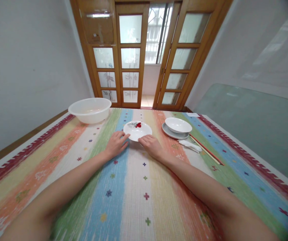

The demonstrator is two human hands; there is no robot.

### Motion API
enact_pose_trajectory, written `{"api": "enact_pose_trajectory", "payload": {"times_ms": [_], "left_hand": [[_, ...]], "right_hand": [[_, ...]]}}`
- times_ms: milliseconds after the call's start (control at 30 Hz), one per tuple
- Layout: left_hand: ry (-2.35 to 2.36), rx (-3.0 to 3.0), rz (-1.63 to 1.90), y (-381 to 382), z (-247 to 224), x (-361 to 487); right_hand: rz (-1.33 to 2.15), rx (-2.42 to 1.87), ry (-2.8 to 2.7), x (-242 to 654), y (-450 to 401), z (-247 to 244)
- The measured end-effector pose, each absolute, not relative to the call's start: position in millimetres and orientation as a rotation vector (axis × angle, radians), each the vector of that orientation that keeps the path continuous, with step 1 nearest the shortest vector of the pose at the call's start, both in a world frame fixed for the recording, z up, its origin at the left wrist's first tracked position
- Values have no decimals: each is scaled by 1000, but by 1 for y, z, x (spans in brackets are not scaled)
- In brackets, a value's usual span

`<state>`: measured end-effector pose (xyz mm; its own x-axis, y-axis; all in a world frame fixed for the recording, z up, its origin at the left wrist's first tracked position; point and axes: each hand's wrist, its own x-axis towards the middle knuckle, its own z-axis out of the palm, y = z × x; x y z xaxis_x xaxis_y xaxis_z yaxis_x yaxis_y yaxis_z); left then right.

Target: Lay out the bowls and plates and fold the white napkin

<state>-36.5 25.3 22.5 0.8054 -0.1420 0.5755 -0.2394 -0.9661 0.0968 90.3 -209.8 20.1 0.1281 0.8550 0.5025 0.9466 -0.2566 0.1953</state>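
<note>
A round white plate (137,133) with a red flower and dark leaves painted near its far rim is in the middle of the striped tablecloth. My left hand (117,144) is at its left front edge, fingers bent and the thumb against the rim. On the front right edge, my right hand (151,146) grips the rim with bent fingers. Parts of the fingertips are hidden at the plate's edge, and whether its base rests fully on the cloth is hard to see.
To the right, a white bowl (178,125) rests on a grey-rimmed plate (170,132). Beside them lie a white spoon (190,146) and a pair of chopsticks (206,150). A translucent basin (90,111) stands at the far left of the tablecloth (134,201).
</note>
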Motion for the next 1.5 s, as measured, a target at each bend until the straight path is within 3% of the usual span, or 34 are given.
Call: {"api": "enact_pose_trajectory", "payload": {"times_ms": [133, 333, 500, 700, 867, 1100, 1500], "left_hand": [[-479, 2936, 910, 30, 22, -43], [-567, 3002, 658, 35, 5, -34], [-600, 3064, 727, 50, -2, -28], [-434, 3150, 861, 100, -6, -8], [-207, 3205, 743, 131, 1, 20], [145, 3235, 563, 144, 21, 47], [270, 3167, 489, 148, 33, 41]], "right_hand": [[-800, -2126, -1883, 85, -190, 10], [-741, -2006, -1950, 83, -170, 7], [-662, -1955, -1802, 86, -175, 7], [-580, -2091, -1519, 101, -209, -3], [-441, -2160, -1456, 103, -222, -13], [-312, -2205, -1477, 100, -218, -13], [-316, -2184, -1516, 101, -221, -13]]}}
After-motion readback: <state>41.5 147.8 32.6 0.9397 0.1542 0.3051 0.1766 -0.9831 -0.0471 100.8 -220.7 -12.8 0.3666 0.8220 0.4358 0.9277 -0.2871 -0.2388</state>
